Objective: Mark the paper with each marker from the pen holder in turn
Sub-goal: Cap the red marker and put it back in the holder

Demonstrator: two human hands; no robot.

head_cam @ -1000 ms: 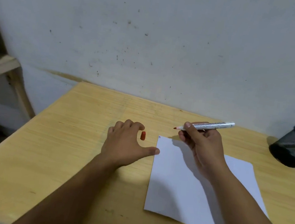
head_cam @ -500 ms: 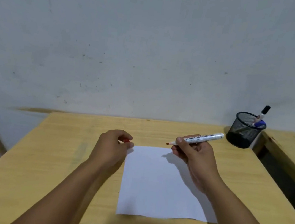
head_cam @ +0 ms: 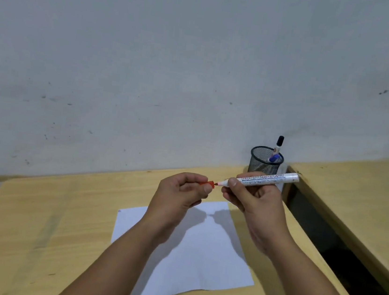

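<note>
Hands (head_cam: 219, 199) hold marker (head_cam: 265, 179) crosswise — tip leftward, meeting red cap (head_cam: 207, 184).

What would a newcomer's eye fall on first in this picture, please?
Centre frame, the right hand holds a white marker with its red tip at the red cap pinched in the left hand, above the white paper. Behind, by the wall, a black mesh pen holder holds more markers.

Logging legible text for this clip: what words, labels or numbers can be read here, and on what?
Marker in the right hand: one line of large print along the barrel, seen upside down, too blurred to read.
Paper: a tiny mark at its far left corner, too small to read.
Markers in the holder: no readable text.
</note>
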